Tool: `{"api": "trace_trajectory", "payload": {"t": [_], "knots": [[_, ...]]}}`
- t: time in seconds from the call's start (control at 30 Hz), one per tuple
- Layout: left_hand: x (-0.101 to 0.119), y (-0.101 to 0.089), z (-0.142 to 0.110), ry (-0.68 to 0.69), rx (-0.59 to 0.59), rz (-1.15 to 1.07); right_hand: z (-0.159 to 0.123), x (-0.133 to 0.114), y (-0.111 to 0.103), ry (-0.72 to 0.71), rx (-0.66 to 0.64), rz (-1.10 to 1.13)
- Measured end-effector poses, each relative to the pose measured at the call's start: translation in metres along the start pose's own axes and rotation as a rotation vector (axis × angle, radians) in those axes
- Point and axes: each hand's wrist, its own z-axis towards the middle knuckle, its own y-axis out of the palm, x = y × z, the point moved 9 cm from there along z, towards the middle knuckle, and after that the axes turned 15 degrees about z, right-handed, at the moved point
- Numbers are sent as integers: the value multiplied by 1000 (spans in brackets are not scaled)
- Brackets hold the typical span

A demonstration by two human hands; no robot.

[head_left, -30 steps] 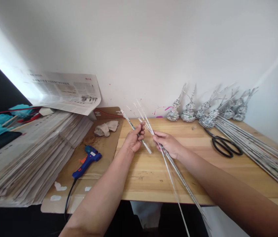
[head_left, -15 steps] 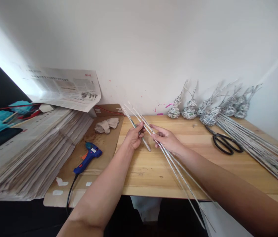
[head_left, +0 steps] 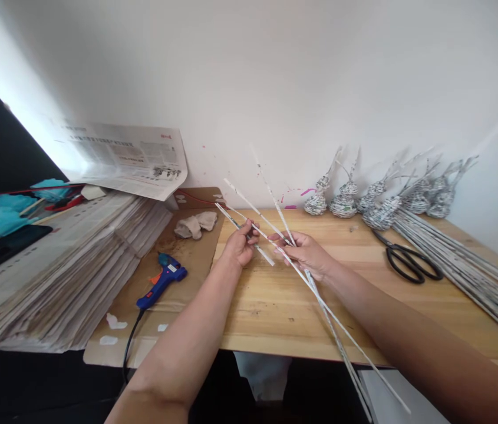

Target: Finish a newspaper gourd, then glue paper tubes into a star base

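Between the fingers of my left hand [head_left: 242,242] are short rolled paper sticks [head_left: 266,255], whose ends poke out on both sides of the fist. My right hand [head_left: 302,252] is closed around long thin rolled newspaper sticks [head_left: 337,335]. These cross one another at the fingers, fan out toward the wall and hang past the table's front edge. One long stick also runs across to the left fingers; whether they grip it I cannot tell. Both hands are just above the wooden table [head_left: 257,318].
A blue glue gun [head_left: 160,285] and a crumpled cloth [head_left: 195,225] lie on cardboard at left, beside stacked newspapers [head_left: 76,277]. At right are black scissors [head_left: 412,262], a bundle of paper sticks [head_left: 465,253] and several woven paper gourds [head_left: 343,200].
The long sticks in my right hand have spread from a near-parallel bunch into a crossing fan. The short sticks in my left hand have tilted slightly. The whole view has shifted a little.
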Motion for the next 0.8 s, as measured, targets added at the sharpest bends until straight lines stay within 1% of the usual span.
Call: {"api": "trace_trajectory", "payload": {"t": [0.13, 0.3, 0.5, 0.63, 0.8], "knots": [[-2, 1, -1, -20, -2, -15, 0, 2, 3, -20, -24, 13], [-4, 2, -1, -24, -2, -8, 3, 3, -1, -10, -9, -26], [-6, 2, 2, 23, -33, 2, 2, 12, -1, 105, -27, -32], [-2, 8, -1, 67, -86, 6, 2, 17, -4, 142, 20, -81], [4, 15, -7, 118, -119, -13, 6, 16, -12, 106, 103, -81]]}}
